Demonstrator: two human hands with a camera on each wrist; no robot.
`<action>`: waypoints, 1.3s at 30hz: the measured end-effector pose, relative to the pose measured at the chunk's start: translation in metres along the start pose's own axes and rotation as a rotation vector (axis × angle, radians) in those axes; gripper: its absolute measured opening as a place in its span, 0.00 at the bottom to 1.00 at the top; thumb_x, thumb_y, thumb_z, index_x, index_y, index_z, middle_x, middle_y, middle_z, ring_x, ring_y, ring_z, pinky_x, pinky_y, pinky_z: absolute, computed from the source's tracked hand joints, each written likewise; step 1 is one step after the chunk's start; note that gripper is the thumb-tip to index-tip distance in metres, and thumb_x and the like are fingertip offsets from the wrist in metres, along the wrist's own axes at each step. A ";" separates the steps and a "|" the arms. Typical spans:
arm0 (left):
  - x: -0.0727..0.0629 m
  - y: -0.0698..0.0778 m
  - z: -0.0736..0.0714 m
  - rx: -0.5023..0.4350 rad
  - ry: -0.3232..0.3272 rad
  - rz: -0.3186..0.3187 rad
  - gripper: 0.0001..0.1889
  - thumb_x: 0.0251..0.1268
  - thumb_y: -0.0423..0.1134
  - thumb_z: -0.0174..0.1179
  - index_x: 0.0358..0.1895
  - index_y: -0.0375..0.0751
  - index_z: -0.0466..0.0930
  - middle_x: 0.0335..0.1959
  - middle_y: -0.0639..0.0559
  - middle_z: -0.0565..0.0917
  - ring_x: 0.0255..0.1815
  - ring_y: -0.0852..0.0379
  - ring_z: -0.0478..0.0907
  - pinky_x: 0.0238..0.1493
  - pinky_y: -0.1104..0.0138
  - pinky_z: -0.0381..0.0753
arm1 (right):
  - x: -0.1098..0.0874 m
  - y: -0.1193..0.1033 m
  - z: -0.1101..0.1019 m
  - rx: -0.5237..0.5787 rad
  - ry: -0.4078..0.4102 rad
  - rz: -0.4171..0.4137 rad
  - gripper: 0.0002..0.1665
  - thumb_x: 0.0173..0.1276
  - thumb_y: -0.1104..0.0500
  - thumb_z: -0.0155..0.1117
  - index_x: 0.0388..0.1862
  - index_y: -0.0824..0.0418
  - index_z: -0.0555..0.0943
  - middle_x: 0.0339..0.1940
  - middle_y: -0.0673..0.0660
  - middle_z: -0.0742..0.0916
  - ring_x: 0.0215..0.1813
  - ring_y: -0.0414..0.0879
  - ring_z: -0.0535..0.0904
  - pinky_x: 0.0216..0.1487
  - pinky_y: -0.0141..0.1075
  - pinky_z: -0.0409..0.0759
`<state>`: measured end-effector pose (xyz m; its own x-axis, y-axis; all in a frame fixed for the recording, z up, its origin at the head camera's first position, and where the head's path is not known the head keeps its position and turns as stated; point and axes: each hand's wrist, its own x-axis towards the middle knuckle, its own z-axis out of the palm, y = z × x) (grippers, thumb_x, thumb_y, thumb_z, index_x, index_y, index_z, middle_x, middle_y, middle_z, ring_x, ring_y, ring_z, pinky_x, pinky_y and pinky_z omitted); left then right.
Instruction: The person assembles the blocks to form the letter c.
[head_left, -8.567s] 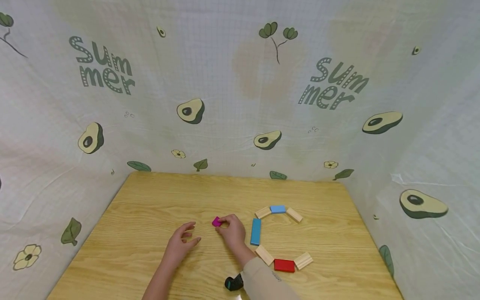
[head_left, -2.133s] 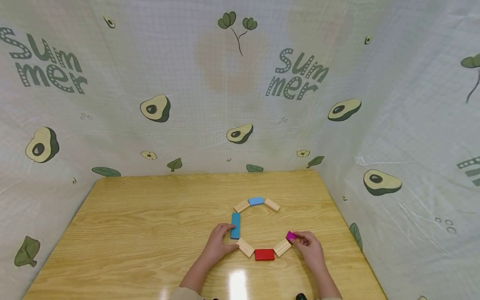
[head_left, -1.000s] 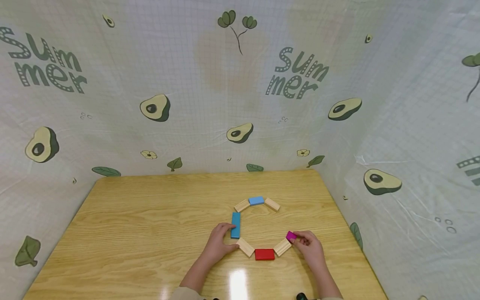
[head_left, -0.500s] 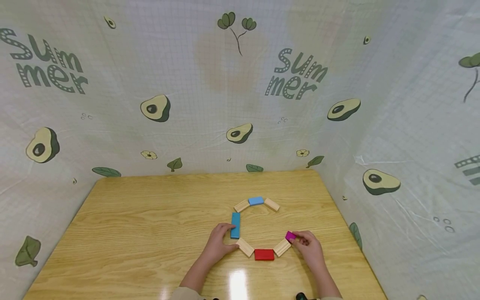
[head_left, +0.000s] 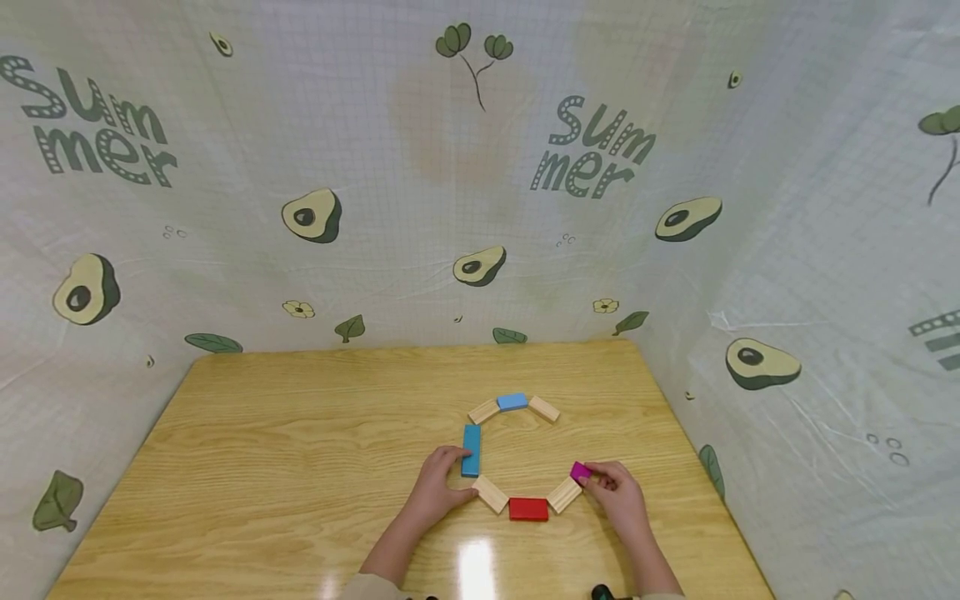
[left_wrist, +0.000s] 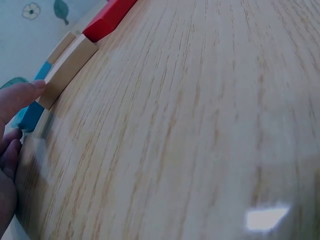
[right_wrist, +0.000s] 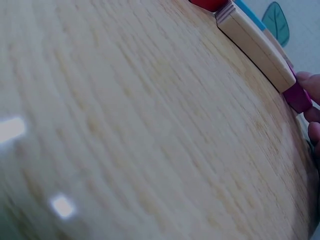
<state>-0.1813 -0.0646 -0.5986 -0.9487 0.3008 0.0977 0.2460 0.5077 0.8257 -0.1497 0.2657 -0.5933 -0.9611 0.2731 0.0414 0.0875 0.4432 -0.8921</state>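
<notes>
My right hand (head_left: 621, 497) pinches a small magenta block (head_left: 580, 472) between thumb and finger. In the right wrist view that magenta block (right_wrist: 298, 97) meets the end of a plain wooden block (right_wrist: 256, 46). On the other side, my left hand (head_left: 437, 486) reaches a finger onto the teal block (head_left: 471, 451), while its thumb touches a plain wooden block (head_left: 491, 495). A red block (head_left: 528, 509) lies between the two lower wooden blocks. Across the top are a light blue block (head_left: 512, 402) and a wooden block (head_left: 483, 412) on its left, another wooden block (head_left: 543, 409) on its right.
The blocks form a rough ring on the wooden table (head_left: 300, 467), with a gap on its right side. A printed cloth (head_left: 405, 150) hangs behind and beside the table. A small black object (head_left: 602, 592) shows at the lower edge by the right forearm.
Since the oldest frame, my right hand has carried the magenta block to the ring's lower right end. My left hand has come to the teal block. Over the last second both hands barely move.
</notes>
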 end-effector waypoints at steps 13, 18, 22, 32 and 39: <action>-0.001 0.005 -0.002 0.004 -0.003 -0.006 0.32 0.51 0.42 0.76 0.61 0.42 0.76 0.60 0.41 0.72 0.63 0.37 0.66 0.61 0.44 0.67 | 0.000 0.000 0.000 -0.005 0.002 -0.011 0.15 0.54 0.68 0.75 0.42 0.66 0.87 0.31 0.55 0.79 0.29 0.40 0.70 0.29 0.30 0.69; -0.001 0.005 -0.002 0.000 -0.008 -0.013 0.32 0.51 0.42 0.76 0.62 0.42 0.76 0.60 0.42 0.72 0.63 0.37 0.66 0.61 0.44 0.67 | 0.000 -0.001 0.001 -0.021 0.015 -0.009 0.14 0.54 0.69 0.75 0.41 0.64 0.87 0.29 0.53 0.79 0.29 0.40 0.70 0.28 0.30 0.69; 0.000 0.004 -0.003 -0.001 -0.011 -0.007 0.32 0.51 0.42 0.76 0.62 0.41 0.76 0.60 0.41 0.72 0.63 0.38 0.67 0.62 0.45 0.67 | -0.001 -0.002 0.001 -0.022 0.004 -0.006 0.14 0.55 0.67 0.75 0.42 0.65 0.87 0.30 0.54 0.79 0.29 0.40 0.70 0.28 0.30 0.69; -0.003 0.017 -0.019 -0.052 -0.019 -0.007 0.32 0.53 0.38 0.75 0.63 0.36 0.74 0.58 0.40 0.74 0.58 0.41 0.73 0.55 0.49 0.75 | 0.003 -0.012 -0.011 0.000 -0.094 0.008 0.17 0.58 0.69 0.71 0.48 0.69 0.84 0.33 0.57 0.79 0.32 0.41 0.71 0.31 0.30 0.71; -0.004 0.035 -0.044 -0.014 -0.033 -0.008 0.32 0.55 0.37 0.73 0.65 0.39 0.72 0.62 0.41 0.72 0.60 0.39 0.71 0.54 0.48 0.75 | 0.017 -0.038 -0.021 -0.098 -0.140 -0.110 0.16 0.60 0.66 0.72 0.48 0.67 0.84 0.40 0.61 0.81 0.36 0.43 0.73 0.35 0.32 0.75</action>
<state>-0.1773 -0.0839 -0.5452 -0.9435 0.3234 0.0726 0.2353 0.4992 0.8339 -0.1640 0.2717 -0.5488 -0.9927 0.1005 0.0672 -0.0014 0.5465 -0.8375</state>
